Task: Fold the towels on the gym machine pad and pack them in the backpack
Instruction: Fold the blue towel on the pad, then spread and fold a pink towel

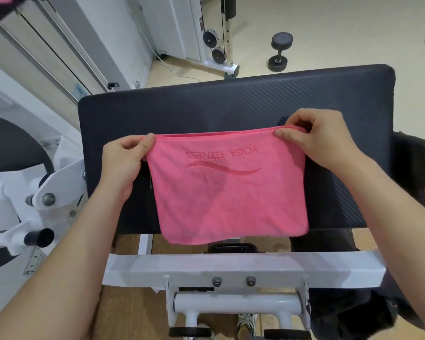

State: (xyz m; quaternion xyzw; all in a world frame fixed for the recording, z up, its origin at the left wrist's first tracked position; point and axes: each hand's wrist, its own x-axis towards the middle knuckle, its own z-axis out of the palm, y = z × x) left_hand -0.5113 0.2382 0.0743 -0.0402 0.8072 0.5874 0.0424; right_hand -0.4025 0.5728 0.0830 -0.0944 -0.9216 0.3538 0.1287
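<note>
**Pink towel stretched over the pad**

Pink terry towel hangs at frame centre, over the black ribbed gym machine pad. The left hand pinches its upper left corner and the right hand its upper right. At lower right a dark fabric bundle is cut off and unidentifiable. A black dumbbell lies on the floor, upper right.

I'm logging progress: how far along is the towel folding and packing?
Done: the pink towel already looks doubled over, with two layers showing at its far edge. In hand: the left hand and right hand each pinch a far corner over the pad. Left: finishing the fold, then packing, which has not visibly begun.
</note>
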